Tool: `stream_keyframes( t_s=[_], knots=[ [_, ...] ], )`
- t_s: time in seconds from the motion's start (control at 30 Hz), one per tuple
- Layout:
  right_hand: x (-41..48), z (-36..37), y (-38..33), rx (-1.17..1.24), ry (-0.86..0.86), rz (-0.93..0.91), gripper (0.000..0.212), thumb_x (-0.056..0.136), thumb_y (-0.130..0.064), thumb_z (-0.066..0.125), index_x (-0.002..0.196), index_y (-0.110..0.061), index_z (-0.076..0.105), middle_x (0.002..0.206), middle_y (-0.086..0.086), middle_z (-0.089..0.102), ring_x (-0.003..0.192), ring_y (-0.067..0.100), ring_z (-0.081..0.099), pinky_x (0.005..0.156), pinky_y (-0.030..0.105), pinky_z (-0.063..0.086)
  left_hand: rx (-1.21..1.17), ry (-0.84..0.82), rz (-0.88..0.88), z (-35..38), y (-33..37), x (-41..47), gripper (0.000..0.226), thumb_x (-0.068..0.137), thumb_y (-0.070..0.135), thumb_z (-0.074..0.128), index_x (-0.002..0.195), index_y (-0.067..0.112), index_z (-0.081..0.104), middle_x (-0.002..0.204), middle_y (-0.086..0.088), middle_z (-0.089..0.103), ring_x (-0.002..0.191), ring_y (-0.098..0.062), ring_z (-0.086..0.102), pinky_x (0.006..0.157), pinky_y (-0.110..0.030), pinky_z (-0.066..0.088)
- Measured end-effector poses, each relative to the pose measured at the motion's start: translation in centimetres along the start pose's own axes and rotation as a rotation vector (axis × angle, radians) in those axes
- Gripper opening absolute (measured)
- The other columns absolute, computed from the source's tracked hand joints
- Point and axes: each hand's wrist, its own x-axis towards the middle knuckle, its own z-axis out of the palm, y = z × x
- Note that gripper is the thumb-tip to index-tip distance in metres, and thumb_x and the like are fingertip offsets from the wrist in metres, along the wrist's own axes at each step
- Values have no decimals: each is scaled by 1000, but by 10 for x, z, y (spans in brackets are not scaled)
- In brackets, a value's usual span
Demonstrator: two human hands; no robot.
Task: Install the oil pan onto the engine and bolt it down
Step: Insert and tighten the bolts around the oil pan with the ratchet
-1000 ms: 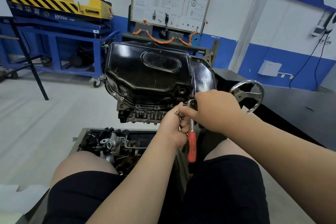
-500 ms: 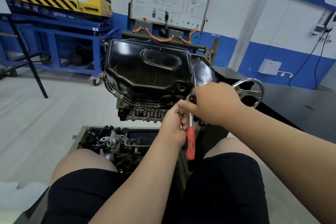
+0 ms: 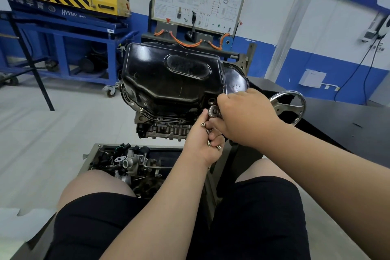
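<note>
Firmly, bolts (image 3: pixel 218 148) are clutched in the left hand (image 3: pixel 199 146), a ratchet (image 3: pixel 213 111) is gripped by the right hand (image 3: pixel 247 119), and engine parts (image 3: pixel 128 162) are held in a tray (image 3: pixel 88 161).

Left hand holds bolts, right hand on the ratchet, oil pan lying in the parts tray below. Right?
No: the head view shows the oil pan sitting on the engine, above the tray. The left hand holds bolts, the right hand the ratchet.

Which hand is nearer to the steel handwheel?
Right. The right hand, on the ratchet, is just beside the handwheel; the left hand, holding bolts, is farther away, lower and to the left.
</note>
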Motion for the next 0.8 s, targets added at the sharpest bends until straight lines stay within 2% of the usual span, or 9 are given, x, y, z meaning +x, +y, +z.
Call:
stream_keyframes(
  t_s=[0.03,0.1,0.2,0.3,0.37,0.43,0.53,0.67,0.8],
  knots=[
    [0,0,-1,1,-4,8,37,90,-52,44,79,-18,35,60,-8,31,60,16,41,65,30,25,13,0,-1,0,0,0,40,96,38,51,60,21,49,46,11,36,32,-4,24,27,-16,16],
    [1,1,0,-12,25,-17,35,92,-50,44,81,-18,37,64,-8,37,66,17,46,66,30,25,21,1,-6,0,1,2,39,96,39,52,61,21,50,47,10,36,31,-4,25,27,-17,16],
    [2,-2,5,-59,80,-139,17,94,-31,45,100,-17,53,93,-1,57,91,21,52,75,31,34,22,25,-1,0,2,4,37,92,41,56,61,21,51,46,10,38,31,-3,27,27,-17,16],
    [4,-8,8,-101,63,-187,24,90,-16,43,112,-15,53,105,5,55,97,24,50,82,36,39,50,61,9,-2,0,5,33,90,42,59,66,21,53,48,10,42,32,-4,28,27,-17,17],
    [6,-10,5,-110,78,-190,19,90,-18,49,107,-15,55,98,4,57,89,24,54,78,35,38,53,72,5,-5,-1,5,33,89,44,61,66,21,53,49,10,42,33,-4,29,27,-17,18],
    [7,-9,2,-105,59,-150,16,92,-30,50,99,-17,55,86,0,56,73,21,56,68,31,33,47,80,2,-9,0,4,33,89,46,60,66,22,55,49,10,42,33,-4,29,27,-18,18],
    [8,-7,4,-80,22,-45,28,92,-45,44,88,-18,47,71,-4,45,50,16,39,50,27,23,28,130,-11,-17,0,3,32,94,46,51,79,19,62,49,11,45,33,-4,29,28,-16,17],
    [11,-3,3,-46,28,-18,32,91,-47,45,79,-18,36,60,-5,35,46,15,33,43,24,16,19,265,-113,-31,-5,7,33,97,32,40,72,17,55,47,10,47,29,-6,26,30,-12,15],
    [14,-5,1,19,10,66,33,89,-44,48,69,-19,42,55,-5,34,44,15,35,42,23,20,4,367,-197,-47,-19,9,31,92,18,31,70,12,50,49,4,50,28,-9,30,32,-10,18]
  ],
)
